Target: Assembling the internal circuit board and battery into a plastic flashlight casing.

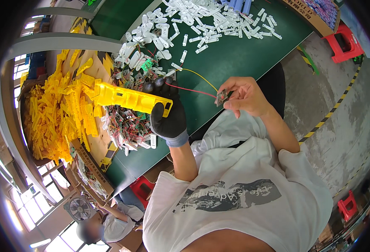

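Observation:
My left hand [171, 118], in a black-palmed glove, grips a long yellow plastic housing [128, 98] by its near end, open hollow side up. My bare right hand [248, 99] pinches a small circuit board [221, 98] between thumb and fingers, off to the right of the housing. From the board a red wire [193, 90] and a yellow wire [202, 77] stretch left toward my gloved fingertips. Where their far ends are fixed is hard to make out. Beneath the left hand lies a heap of wired circuit boards [128, 128].
White plastic parts [206, 19] lie scattered over the far green table [252, 54]. Yellow housings [53, 117] fill the left side. A cardboard box [315, 17] stands far right, near a red stool [345, 44]. Another person [120, 222] sits at lower left beside a fan [79, 208].

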### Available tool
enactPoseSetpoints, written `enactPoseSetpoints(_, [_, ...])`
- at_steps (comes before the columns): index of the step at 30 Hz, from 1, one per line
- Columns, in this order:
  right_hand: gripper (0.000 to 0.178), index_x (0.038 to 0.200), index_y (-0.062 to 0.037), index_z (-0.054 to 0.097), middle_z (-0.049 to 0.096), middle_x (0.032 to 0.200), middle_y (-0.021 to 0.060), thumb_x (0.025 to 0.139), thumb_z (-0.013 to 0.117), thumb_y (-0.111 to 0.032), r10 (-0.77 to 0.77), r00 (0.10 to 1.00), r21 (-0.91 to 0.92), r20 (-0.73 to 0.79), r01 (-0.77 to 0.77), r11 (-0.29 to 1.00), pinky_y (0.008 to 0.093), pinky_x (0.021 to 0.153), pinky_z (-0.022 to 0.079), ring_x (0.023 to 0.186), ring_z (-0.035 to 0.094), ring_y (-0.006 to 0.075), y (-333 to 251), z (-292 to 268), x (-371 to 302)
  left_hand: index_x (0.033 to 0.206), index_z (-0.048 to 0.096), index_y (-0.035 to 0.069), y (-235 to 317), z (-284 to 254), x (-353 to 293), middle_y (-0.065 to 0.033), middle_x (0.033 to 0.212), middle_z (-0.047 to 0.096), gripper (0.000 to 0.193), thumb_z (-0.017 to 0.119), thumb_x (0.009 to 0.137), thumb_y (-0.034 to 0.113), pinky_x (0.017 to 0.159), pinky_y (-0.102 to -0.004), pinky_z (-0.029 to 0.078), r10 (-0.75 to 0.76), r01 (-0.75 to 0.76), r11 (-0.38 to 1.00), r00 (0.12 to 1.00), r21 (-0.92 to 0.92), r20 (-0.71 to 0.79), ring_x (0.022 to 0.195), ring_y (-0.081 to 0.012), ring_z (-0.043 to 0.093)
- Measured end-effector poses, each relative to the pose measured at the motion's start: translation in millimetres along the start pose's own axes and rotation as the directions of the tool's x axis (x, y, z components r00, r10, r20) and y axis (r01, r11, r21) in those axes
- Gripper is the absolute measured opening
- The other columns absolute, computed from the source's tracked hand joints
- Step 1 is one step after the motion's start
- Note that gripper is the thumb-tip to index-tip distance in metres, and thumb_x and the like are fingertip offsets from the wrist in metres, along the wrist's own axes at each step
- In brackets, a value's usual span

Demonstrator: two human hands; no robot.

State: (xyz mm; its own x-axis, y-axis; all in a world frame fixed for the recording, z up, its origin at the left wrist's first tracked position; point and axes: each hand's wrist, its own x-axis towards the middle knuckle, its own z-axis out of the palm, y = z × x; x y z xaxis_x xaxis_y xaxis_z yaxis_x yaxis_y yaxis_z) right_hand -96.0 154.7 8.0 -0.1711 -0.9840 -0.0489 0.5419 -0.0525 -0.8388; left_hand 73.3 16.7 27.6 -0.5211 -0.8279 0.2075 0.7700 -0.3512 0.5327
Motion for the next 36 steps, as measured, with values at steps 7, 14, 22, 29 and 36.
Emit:
enactPoseSetpoints(7, [0.026,0.108,0.0033,0.059,0.065,0.099,0.0182,0.083,0.061,-0.005,-0.100,0.992,0.097,-0.077,0.107,0.990,0.0188,0.037,0.039,0.041,0.053,0.0088,0,-7,4,0.127,0.047,-0.001,2,-23,-20,-0.0174,0.123,0.055,0.043,0.055,0.084,0.001,0.103,-0.0431,0.039,0.176,-0.179,0.853,0.983,0.491,0.053,0.114,-0.0311,0.054])
enactPoseSetpoints(14, [0.035,0.119,0.0041,0.054,0.065,0.091,0.0162,0.089,0.058,-0.013,-0.160,0.973,0.475,0.166,0.063,0.878,0.0179,0.036,0.035,0.038,0.045,0.0042,-3,-18,0,0.129,0.040,0.007,1,4,-33,-0.0111,0.112,0.053,0.065,0.065,0.074,-0.015,0.081,-0.0316,0.051,0.144,0.019,0.780,0.967,0.625,-0.209,0.098,-0.0187,0.058])
enactPoseSetpoints(22, [0.036,0.119,0.0017,0.060,0.064,0.078,0.0065,0.086,0.063,-0.013,-0.219,0.975,-0.033,0.039,0.220,0.975,0.0160,0.038,0.033,0.041,0.042,0.0019,-48,-22,16,0.130,0.040,-0.001,32,-15,-49,-0.0134,0.119,0.052,0.072,0.076,0.070,0.018,0.091,-0.0375,0.045,-0.145,0.166,0.574,0.984,0.802,-0.100,0.105,-0.0244,0.056])
enactPoseSetpoints(29, [0.033,0.111,-0.0020,0.068,0.067,0.082,0.0091,0.078,0.067,-0.005,-0.447,0.867,-0.720,0.220,0.453,0.525,0.0189,0.044,0.039,0.054,0.052,0.0062,-91,-16,31,0.118,0.051,-0.006,22,44,-25,-0.0119,0.076,0.061,0.050,0.068,0.074,0.012,0.056,-0.0269,0.048,-0.238,0.293,0.779,0.956,0.554,-0.172,0.063,-0.0188,0.059])
enactPoseSetpoints(36, [0.029,0.103,-0.0045,0.071,0.068,0.097,0.0098,0.075,0.067,0.003,-0.442,0.769,-0.623,0.462,0.636,0.456,0.0242,0.055,0.049,0.069,0.064,0.0154,-107,-2,45,0.114,0.052,0.003,16,54,12,-0.0060,0.091,0.060,0.042,0.069,0.076,-0.005,0.070,-0.0246,0.046,0.116,0.023,0.624,0.986,0.781,-0.122,0.078,-0.0144,0.059])
